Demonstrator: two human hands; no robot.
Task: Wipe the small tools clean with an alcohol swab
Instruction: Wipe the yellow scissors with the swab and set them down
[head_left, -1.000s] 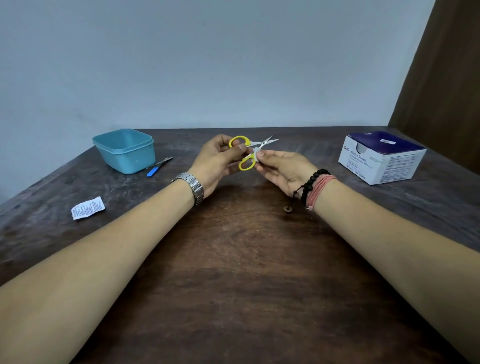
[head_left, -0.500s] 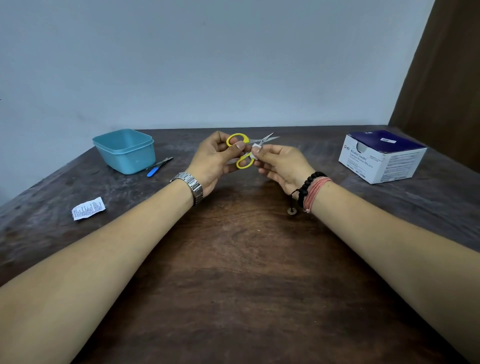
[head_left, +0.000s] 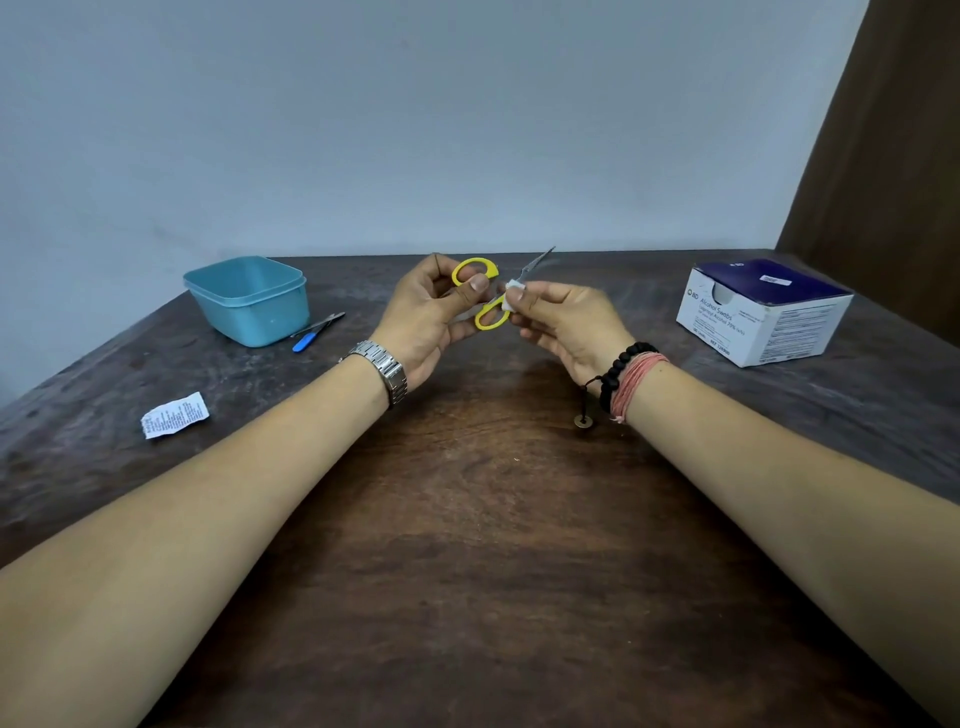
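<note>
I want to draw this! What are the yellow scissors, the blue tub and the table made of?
Scissors: the yellow handle loops look like smooth plastic; the thin blades are shiny grey, likely steel.
Blue tub: probably plastic, one even colour with a soft sheen and a moulded rim.
Table: dark wood, going by its grain lines; it looks worn and matte.

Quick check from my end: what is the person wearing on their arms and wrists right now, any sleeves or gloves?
No sleeves or gloves show; both forearms and hands are bare. The left hand side has a silver metal link watch on the wrist. The right hand side has a black bead bracelet beside a pink cord bracelet, with a small round charm hanging below.
</note>
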